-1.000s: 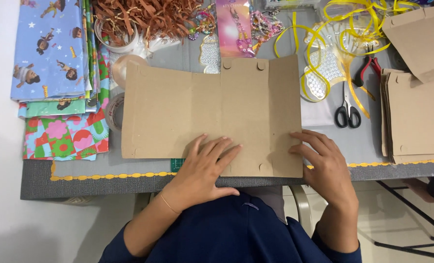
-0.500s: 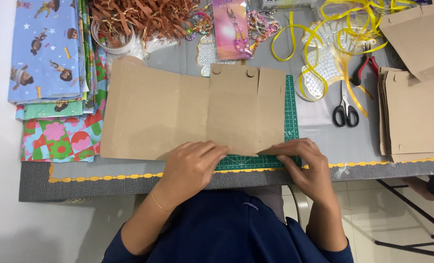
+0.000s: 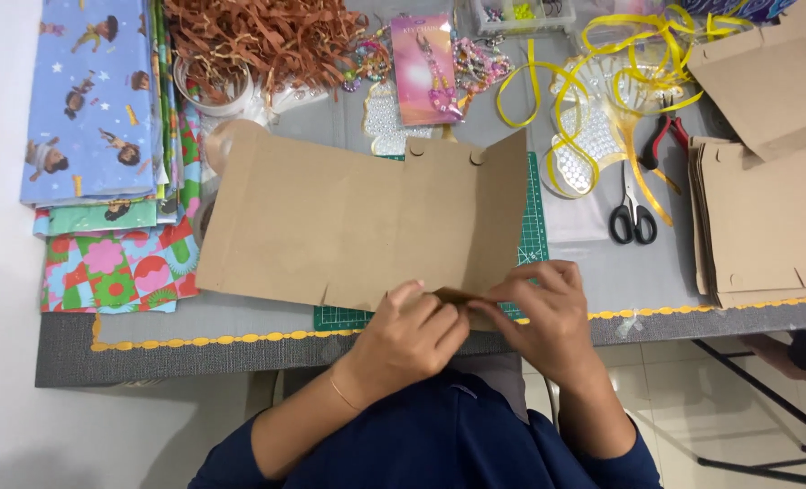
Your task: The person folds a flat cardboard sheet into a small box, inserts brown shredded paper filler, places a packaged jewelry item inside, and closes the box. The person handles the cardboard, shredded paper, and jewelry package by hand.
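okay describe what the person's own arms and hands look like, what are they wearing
Both hands are bare, with no gloves. The left hand has a thin gold-coloured bracelet round the wrist. The right hand shows no bracelet or watch; rings are too small to tell. The forearms are uncovered, and dark navy blue sleeves begin near the elbows, part of a navy top.

One package is seen: a flat, rectangular pink card pack of beaded trinkets (image 3: pixel 427 70), laid near the far edge of the grey table (image 3: pixel 240 344), about midway along it.
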